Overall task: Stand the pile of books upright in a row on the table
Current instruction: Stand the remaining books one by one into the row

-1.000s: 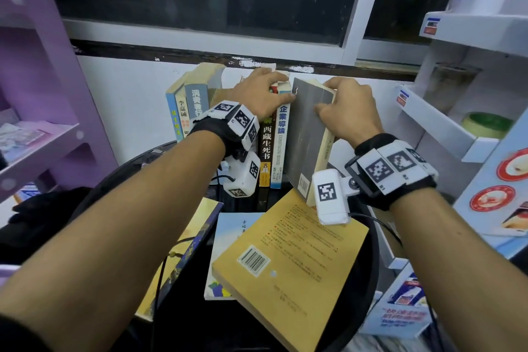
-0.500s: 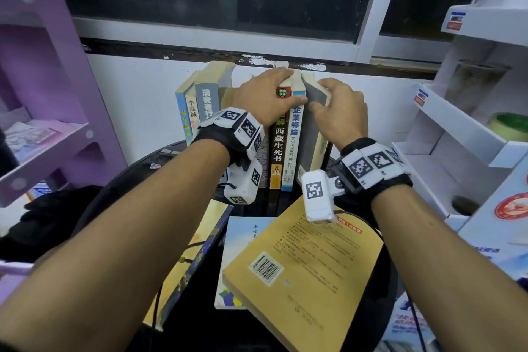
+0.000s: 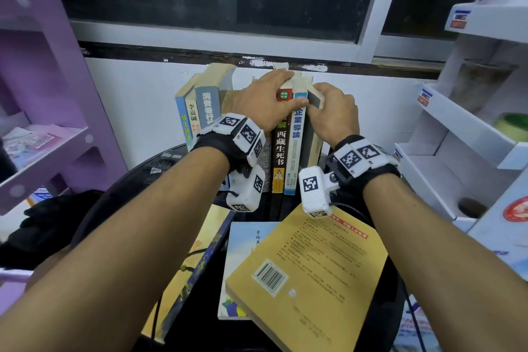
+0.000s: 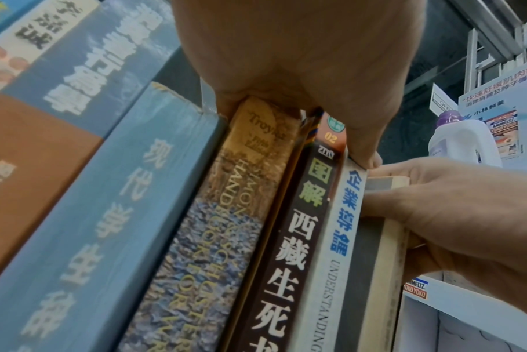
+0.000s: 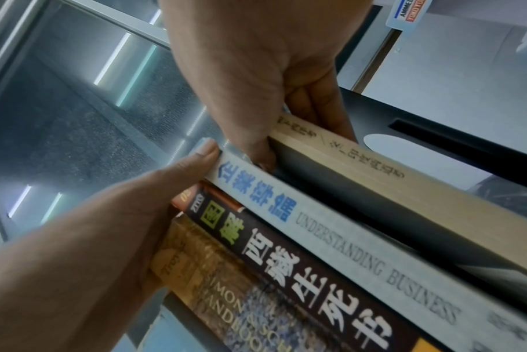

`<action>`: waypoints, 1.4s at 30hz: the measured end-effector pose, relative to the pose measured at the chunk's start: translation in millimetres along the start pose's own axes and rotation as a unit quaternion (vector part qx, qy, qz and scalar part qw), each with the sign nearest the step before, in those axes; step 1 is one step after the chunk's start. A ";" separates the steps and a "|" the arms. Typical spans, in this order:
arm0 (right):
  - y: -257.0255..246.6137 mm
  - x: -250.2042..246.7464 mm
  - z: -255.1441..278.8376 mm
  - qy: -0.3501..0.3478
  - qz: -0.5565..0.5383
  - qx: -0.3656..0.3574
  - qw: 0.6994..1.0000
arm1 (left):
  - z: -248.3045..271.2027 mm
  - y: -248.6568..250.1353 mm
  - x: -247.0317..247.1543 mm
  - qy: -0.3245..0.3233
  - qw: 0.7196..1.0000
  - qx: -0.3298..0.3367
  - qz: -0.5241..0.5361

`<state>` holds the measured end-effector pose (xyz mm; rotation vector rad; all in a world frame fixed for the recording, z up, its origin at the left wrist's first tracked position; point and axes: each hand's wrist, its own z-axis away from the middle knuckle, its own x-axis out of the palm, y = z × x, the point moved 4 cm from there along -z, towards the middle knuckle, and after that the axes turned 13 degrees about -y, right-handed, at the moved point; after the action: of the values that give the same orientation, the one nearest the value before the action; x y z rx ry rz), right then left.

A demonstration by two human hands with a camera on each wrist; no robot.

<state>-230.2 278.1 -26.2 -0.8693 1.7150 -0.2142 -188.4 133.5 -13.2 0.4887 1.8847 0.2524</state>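
A grey book (image 3: 313,126) was held at its top end by the right hand (image 3: 334,114), with the thumb on one cover and the fingers (image 5: 319,104) curled round the other. It was stood at the right end of the row of books (image 3: 245,128) at the back of the round black desk (image 3: 143,180), against the white wall. The tops of the books next to it were pressed by the left hand (image 3: 265,100), its fingers laid nearly straight over them, and the thumb tip (image 5: 206,148) was set on the pale blue book (image 3: 297,140).

The grey book was judged to be a light paperback that would bend a little. Its smooth cover could slip, so a hold near the top, across both covers, was thought best. The thick books in the row were judged heavier and stiffer, and steady once upright.

The grey book had a plain dark grey cover and cream page edges (image 5: 376,171). It was leaned a little, with a thin dark gap beside the pale blue book.

More books were left flat at the front of the desk: a yellow book (image 3: 308,274) on top, a light blue one (image 3: 245,260) under it, and a dark-edged one (image 3: 194,271) to the left.
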 end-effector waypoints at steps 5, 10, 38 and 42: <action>6.7 9.3 4.7 -0.012 -0.011 -0.006 1.000 | 0.0 0.1 0.9 -0.001 1.000 -0.001 0.003; 9.9 8.2 3.6 -0.056 -0.022 0.003 0.998 | 1.2 0.8 0.5 0.002 1.000 -0.003 0.002; 52.5 47.5 10.3 -0.316 -0.267 0.034 0.910 | 2.6 1.8 0.9 0.016 1.000 -0.012 0.008; 54.3 51.2 8.4 -0.323 -0.282 0.031 0.903 | 2.3 1.6 1.9 0.014 1.000 -0.016 0.004</action>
<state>-250.6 286.1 -98.1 -1.2133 0.8097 -0.3200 -186.5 135.7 -15.0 0.4731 1.9040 0.2966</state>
